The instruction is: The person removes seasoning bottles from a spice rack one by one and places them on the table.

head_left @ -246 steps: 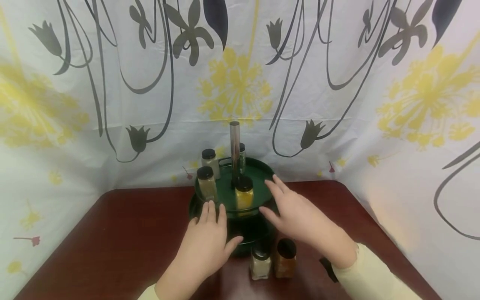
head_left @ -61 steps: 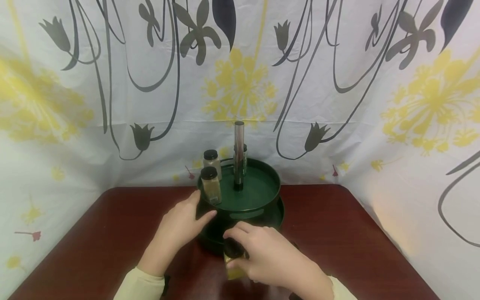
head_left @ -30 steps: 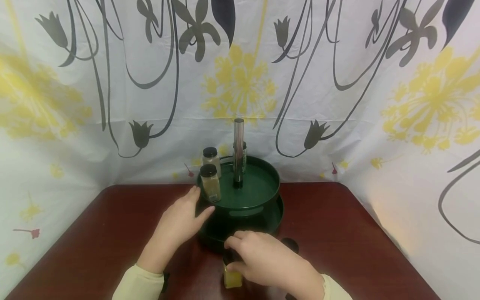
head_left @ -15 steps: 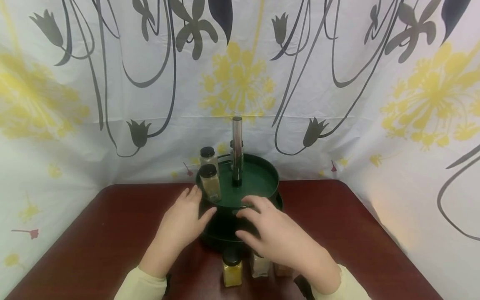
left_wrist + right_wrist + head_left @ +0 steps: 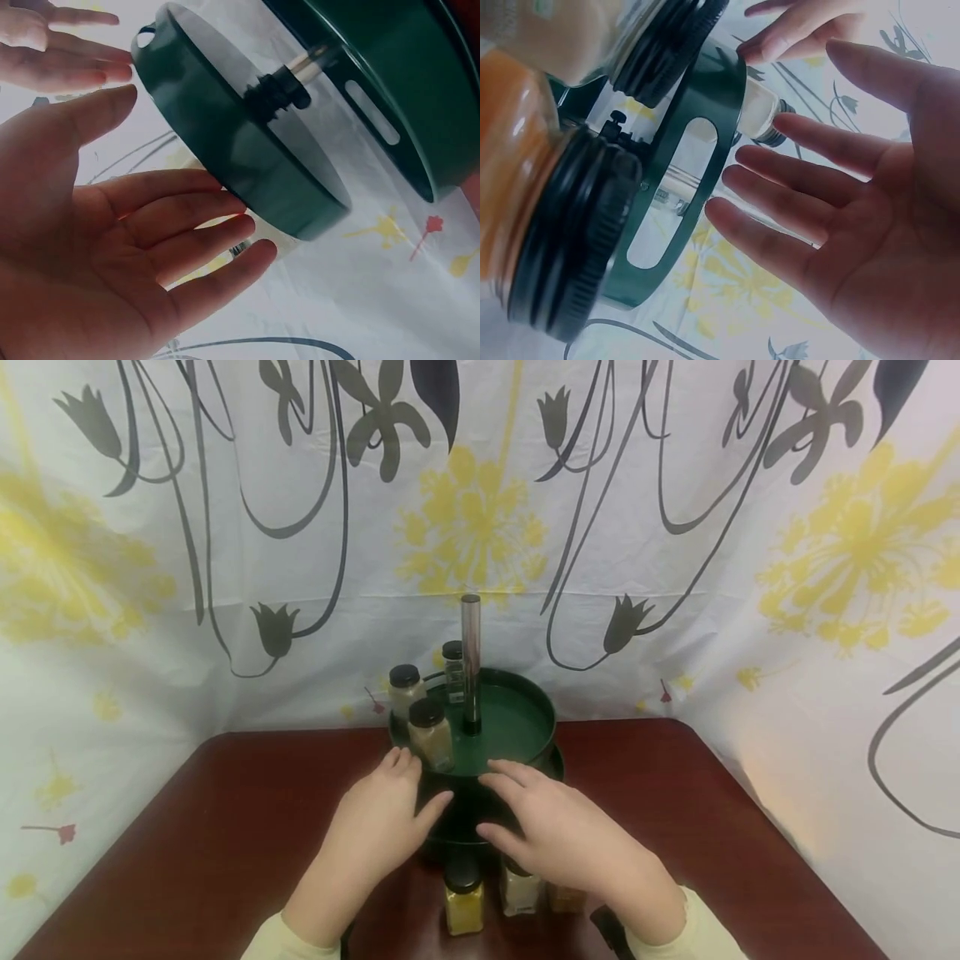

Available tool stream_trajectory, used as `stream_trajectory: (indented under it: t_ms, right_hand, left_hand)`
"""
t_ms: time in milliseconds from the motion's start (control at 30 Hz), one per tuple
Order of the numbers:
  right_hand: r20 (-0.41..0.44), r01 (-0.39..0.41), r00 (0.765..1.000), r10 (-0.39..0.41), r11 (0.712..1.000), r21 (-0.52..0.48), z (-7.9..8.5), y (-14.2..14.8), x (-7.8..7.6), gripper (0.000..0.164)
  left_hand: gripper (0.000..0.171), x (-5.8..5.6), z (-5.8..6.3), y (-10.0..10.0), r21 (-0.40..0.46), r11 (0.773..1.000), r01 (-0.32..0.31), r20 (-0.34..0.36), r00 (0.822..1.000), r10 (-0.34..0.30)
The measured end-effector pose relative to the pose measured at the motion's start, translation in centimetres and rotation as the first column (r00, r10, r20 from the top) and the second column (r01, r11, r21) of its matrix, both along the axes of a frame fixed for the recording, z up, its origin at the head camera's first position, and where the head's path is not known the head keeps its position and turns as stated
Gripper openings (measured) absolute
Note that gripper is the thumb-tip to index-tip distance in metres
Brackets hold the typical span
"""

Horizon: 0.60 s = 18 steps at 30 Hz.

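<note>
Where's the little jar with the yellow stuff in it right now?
In the head view, the yellow jar stands at bottom centre on the table, in front of the green stand and just left of a pale jar.

Near my fingers [image 5: 802, 174], the tray [image 5: 517, 718] looks smooth and semi-glossy, like painted metal. The post [image 5: 471, 660] at the tray's centre is shiny, polished metal. Jars [image 5: 432, 747] on the tray and in front of it look like clear, glossy glass, their lids [image 5: 574, 240] ribbed plastic with a sheen. The surface [image 5: 247, 827] beneath the tray resembles smooth, varnished wood. Behind the tray hangs a creased, matt, cloth-like sheet [image 5: 480, 527]; my sleeves [image 5: 686, 937] are matt cloth.
</note>
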State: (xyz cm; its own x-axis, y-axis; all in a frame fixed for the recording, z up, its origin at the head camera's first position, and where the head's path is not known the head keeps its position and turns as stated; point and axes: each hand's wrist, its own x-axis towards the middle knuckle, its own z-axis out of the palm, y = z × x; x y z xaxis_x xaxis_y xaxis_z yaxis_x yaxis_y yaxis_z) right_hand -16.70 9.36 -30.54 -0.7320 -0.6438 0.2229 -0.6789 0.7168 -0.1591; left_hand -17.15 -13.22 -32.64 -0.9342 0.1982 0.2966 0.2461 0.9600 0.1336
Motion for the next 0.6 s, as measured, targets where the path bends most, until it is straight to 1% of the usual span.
stream_trajectory:
  t_ms: [100,300,467,600]
  right_hand:
    - [0.019,0.013,1.0,-0.013,1.0,0.017,-0.1,-0.1,0.0,0.06]
    - [0.126,0.019,0.992,-0.029,0.997,0.078,-0.2,0.0,-0.3,0.072]
    - [0.159,0.011,0.987,-0.029,0.994,0.113,0.1,0.4,-0.6,0.074]
    - [0.163,-0.003,0.986,-0.021,0.989,0.146,0.4,0.8,-0.8,0.073]
  left_hand:
    - [0.072,0.4,0.0,0.4,-0.006,1.0,0.005,0.019,1.0,-0.005]
    - [0.074,1.0,0.4,0.8,0.024,1.0,-0.001,0.075,0.997,-0.001]
    - [0.075,0.9,0.7,0.1,0.092,0.996,-0.004,0.147,0.989,-0.009]
    - [0.076,0.7,0.5,-0.8,0.136,0.991,0.002,0.167,0.986,-0.025]
